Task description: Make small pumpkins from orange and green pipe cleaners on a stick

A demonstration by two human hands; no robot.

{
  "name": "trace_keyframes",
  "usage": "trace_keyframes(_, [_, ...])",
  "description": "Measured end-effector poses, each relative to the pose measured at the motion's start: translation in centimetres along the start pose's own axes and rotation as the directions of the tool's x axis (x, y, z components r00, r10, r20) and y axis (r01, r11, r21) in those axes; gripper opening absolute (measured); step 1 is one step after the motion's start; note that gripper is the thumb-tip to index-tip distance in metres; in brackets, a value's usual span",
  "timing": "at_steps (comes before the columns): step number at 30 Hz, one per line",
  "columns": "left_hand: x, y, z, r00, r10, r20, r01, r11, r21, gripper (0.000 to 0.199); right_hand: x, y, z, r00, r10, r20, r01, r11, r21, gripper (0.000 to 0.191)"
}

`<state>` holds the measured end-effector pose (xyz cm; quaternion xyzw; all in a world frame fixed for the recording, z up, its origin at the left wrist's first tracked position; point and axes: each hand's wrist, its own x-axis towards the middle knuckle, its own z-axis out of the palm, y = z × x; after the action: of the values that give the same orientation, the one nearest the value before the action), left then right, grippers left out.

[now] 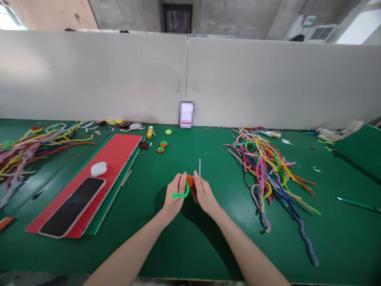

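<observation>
Both my hands meet over the middle of the green table. My left hand (175,194) is closed, pinching a small orange pipe-cleaner coil (189,181) between its fingertips. A bright green pipe cleaner (182,195) runs from the coil and bends back across the left fingers. My right hand (204,194) grips the coil's other side with thumb and fingers, hiding part of it. Just beyond the right fingertips lies a thin grey strip (199,167). Farther off sit small finished coils, orange with green tops (162,147), and a yellow-green one (168,132).
A large heap of coloured pipe cleaners (264,167) spreads at right, another pile (35,147) at left. Red board (119,151) carries a phone (73,206) and a white case (99,169). A glue stick (149,132) and a propped-up screen (186,114) stand toward the grey partition (119,75).
</observation>
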<state>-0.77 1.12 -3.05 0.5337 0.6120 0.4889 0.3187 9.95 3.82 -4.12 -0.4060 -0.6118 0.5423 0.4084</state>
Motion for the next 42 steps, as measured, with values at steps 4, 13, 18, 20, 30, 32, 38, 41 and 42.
trace_keyframes(4, [0.2,-0.5,0.1,0.999,-0.005,0.052,0.003,1.000,0.027,0.036,-0.1,-0.1,0.2,0.997,-0.082,-0.009,0.080,0.984,-0.161,0.038])
trace_keyframes(13, [0.3,-0.7,0.2,0.997,-0.018,0.076,0.022,0.998,-0.056,0.036,-0.1,-0.4,-0.1,0.995,-0.097,0.013,0.098,0.972,-0.213,0.037])
trace_keyframes(18, [0.2,-0.6,0.2,0.997,-0.026,0.071,0.031,0.997,-0.064,0.036,-0.1,-0.5,-0.3,1.000,0.000,0.018,0.002,0.996,-0.089,0.039])
trace_keyframes(20, [0.1,-0.5,0.2,0.997,-0.042,0.065,0.046,0.997,-0.066,0.037,0.0,-0.6,-0.4,1.000,-0.003,-0.003,0.003,0.995,-0.096,0.039])
trace_keyframes(30, [0.1,-0.6,0.2,0.994,-0.040,0.101,0.044,0.998,-0.045,0.036,0.1,-1.0,-0.7,0.996,-0.077,0.053,0.086,0.975,-0.205,0.034])
trace_keyframes(32, [0.1,-0.8,0.3,0.993,-0.052,0.105,0.057,0.998,-0.040,0.036,0.1,-0.9,-0.7,0.995,-0.076,0.058,0.087,0.973,-0.213,0.033])
trace_keyframes(38, [0.1,-1.3,0.4,0.995,-0.037,0.088,0.042,0.998,-0.053,0.035,0.0,-0.8,-0.7,0.995,-0.076,0.063,0.089,0.971,-0.221,0.031])
trace_keyframes(41, [0.1,-1.1,0.3,0.995,-0.034,0.095,0.038,0.998,-0.041,0.034,0.0,-0.8,-0.7,0.995,-0.079,0.061,0.090,0.972,-0.215,0.031])
trace_keyframes(42, [0.1,-1.1,0.3,0.995,-0.033,0.096,0.036,0.999,-0.031,0.034,0.0,-0.8,-0.7,0.995,-0.080,0.060,0.091,0.972,-0.215,0.031])
